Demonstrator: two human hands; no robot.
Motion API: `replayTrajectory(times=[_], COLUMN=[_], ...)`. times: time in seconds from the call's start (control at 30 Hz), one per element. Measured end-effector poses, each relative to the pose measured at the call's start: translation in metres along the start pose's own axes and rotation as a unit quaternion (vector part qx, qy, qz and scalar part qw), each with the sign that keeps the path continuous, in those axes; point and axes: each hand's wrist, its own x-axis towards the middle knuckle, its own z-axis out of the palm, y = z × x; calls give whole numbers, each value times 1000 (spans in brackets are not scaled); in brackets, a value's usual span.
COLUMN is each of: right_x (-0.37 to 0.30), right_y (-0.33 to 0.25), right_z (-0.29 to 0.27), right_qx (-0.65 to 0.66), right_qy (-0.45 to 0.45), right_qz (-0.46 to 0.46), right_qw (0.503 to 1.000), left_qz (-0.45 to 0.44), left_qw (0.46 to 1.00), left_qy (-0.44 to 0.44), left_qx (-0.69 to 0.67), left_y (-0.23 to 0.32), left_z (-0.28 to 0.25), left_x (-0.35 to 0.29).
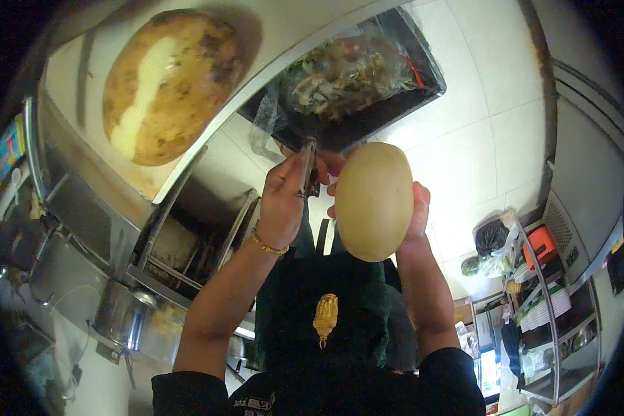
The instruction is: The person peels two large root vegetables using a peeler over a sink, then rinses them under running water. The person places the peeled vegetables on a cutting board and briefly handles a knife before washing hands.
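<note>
My right hand [419, 210] grips a large, pale yellow, smooth oval that looks like a peeled potato [373, 201]. Its fingers wrap behind the potato, and their tips show at the left side. In my left hand [286, 191], closed around it, is a metal peeler [309, 166], held upright just left of the potato and apart from it. A second large potato [180, 87], brown and blotched with one pale peeled strip, lies on the light counter [73, 90] at upper left. Beyond my hands stands a black bin [423, 59] with a clear plastic liner and vegetable scraps [347, 87].
Pale floor tiles [464, 145] stretch to the right of the bin. A metal shelf rack [551, 326] with bags and boxes stands at lower right. On the left are a metal pot [128, 315] and steel frames under the counter. A grey cabinet [586, 159] lines the right side.
</note>
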Motion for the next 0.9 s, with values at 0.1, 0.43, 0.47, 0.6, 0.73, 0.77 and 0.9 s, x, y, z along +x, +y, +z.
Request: replayTrajectory(times=[0.1, 0.43, 0.47, 0.6, 0.73, 0.77, 0.9], right_x=[-3, -31, -38, -51, -37, -30, 34], right_y=[5, 16, 18, 31, 72, 89, 172], right_z=[25, 53, 59, 100, 169, 192, 291], right_qx=[-10, -147, -171, -301, -413, -432, -588], right_qy=[83, 120, 109, 106, -4, -33, -151], right_qz=[6, -8, -4, 16, 32, 34, 19], right_qw=[996, 982, 979, 948, 910, 900, 794], left_qz=[36, 87, 78, 20, 134, 217, 270], left_qw=[999, 989, 991, 991, 987, 968, 857], left_qy=[0, 63, 61, 55, 82, 104, 211], left_qx=[-34, 105, 94, 123, -27, -68, -385], left_y=[5, -1, -2, 8, 43, 53, 89], left_z=[0, -19, -21, -44, -95, -114, -210], left_x=[-10, -54, -61, -89, -141, -156, -198])
